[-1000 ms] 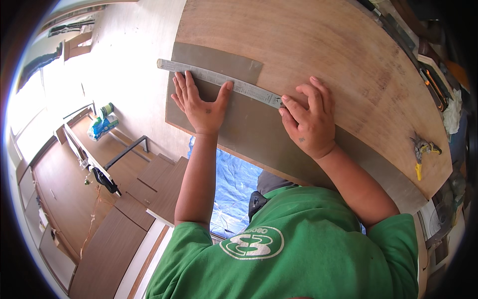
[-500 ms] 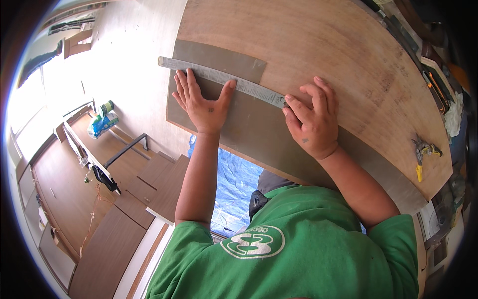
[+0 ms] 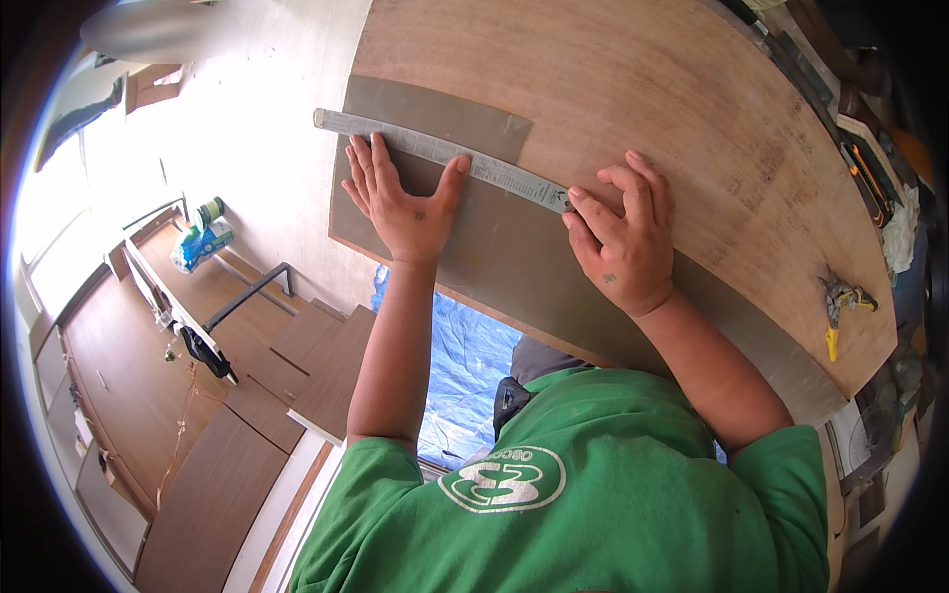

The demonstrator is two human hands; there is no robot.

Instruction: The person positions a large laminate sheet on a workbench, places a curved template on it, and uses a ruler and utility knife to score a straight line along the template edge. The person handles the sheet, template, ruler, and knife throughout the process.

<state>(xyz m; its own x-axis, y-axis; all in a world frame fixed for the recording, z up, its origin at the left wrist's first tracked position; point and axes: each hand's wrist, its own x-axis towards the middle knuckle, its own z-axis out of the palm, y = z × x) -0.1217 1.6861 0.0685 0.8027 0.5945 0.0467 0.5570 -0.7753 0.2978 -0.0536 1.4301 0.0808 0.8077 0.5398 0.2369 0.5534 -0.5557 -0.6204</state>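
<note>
A steel ruler (image 3: 435, 146) lies slantwise on a grey-brown sheet (image 3: 504, 257), its left end reaching past the sheet's left edge. My left hand (image 3: 408, 212) rests flat with fingers spread, its fingertips and thumb touching the ruler's near edge. At the ruler's right end is my right hand (image 3: 628, 242). Its index finger and thumb are beside the tip, the fingers bent and apart, with nothing visibly gripped. Under the sheet is a light wooden board (image 3: 643, 89), whose bare surface shows beyond the ruler.
Yellow-handled pliers or snips (image 3: 838, 308) lie on the board at the right. An orange-and-black cutter (image 3: 864, 170) and other tools crowd beyond the right edge. Brown panels (image 3: 213, 494) lie at lower left. Blue sheeting (image 3: 460, 371) shows below the board. A blue-green package (image 3: 203, 245) is at left.
A blurred grey shape has appeared at the upper left. My hands and the ruler have stayed almost in place.
</note>
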